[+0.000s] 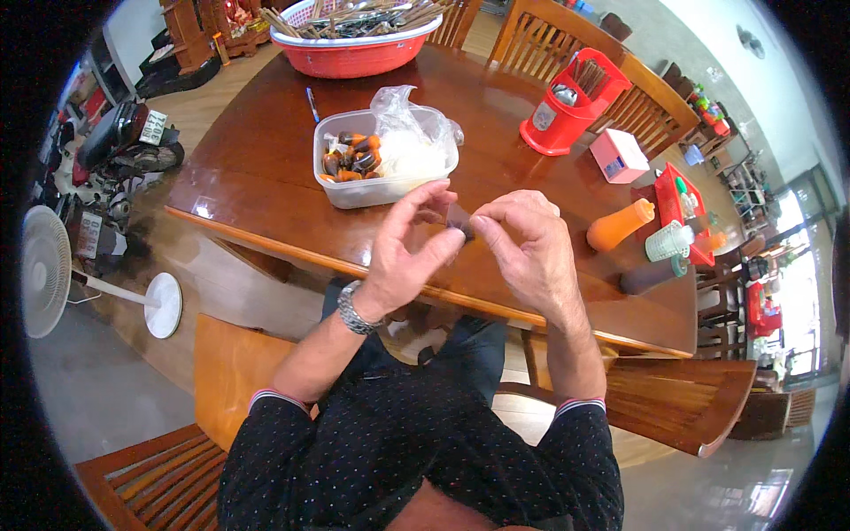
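Observation:
In front of the plastic tub, my left hand (pixel 400 257) and my right hand (pixel 533 250) meet above the table's near edge. Between them is a small see-through piece with a dark end (pixel 462 227), perhaps a little plastic bag; its exact kind is too small to make out. My left fingers curl around it, thumb against its lower side. The right thumb and forefinger pinch its other side. Just beyond, the clear tub (pixel 354 196) holds several small dark-and-orange packets (pixel 352 157) on its left and a heap of clear plastic bags (pixel 412 150) on its right.
The brown wooden table (pixel 257 177) carries a blue pen (pixel 312 104), a red basket of chopsticks (pixel 354 58), a red utensil holder (pixel 553 126), a pink box (pixel 618 157), an orange bottle (pixel 617 227) and a dark bottle (pixel 651 277). Chairs and a white fan (pixel 49 270) stand around.

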